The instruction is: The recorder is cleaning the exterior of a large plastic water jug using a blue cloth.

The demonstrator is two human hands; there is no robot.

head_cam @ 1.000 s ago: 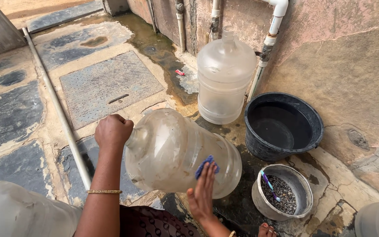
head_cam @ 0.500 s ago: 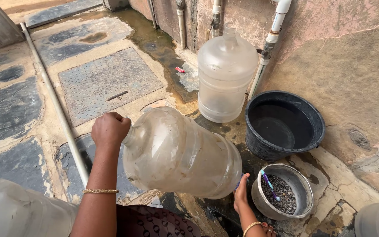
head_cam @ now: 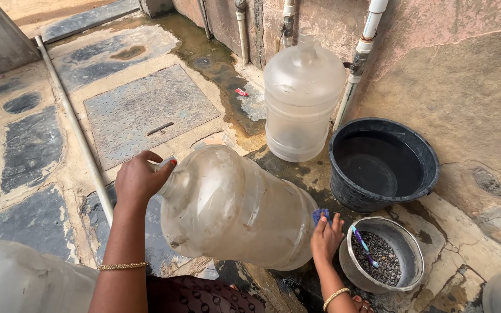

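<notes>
Now left hand (head_cam: 139, 178) grips tilted jug (head_cam: 233, 208) neck; right hand (head_cam: 326, 236) holds blue scrubber (head_cam: 320, 215).

Left hand (head_cam: 139, 179) grips neck of tilted water jug (head_cam: 233, 208); right hand (head_cam: 326, 237) presses blue scrubber (head_cam: 320, 215) at its base, beside pebble bowl (head_cam: 381, 287).

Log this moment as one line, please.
left hand: grips neck | jug: tilted sideways | right hand: blue scrubber at base

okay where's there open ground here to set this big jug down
Open ground: the metal hatch cover and paving between the ground pipe and the upright jug. Crowded: right of the tilted jug, where the black tub and gravel bowl sit close.
</notes>
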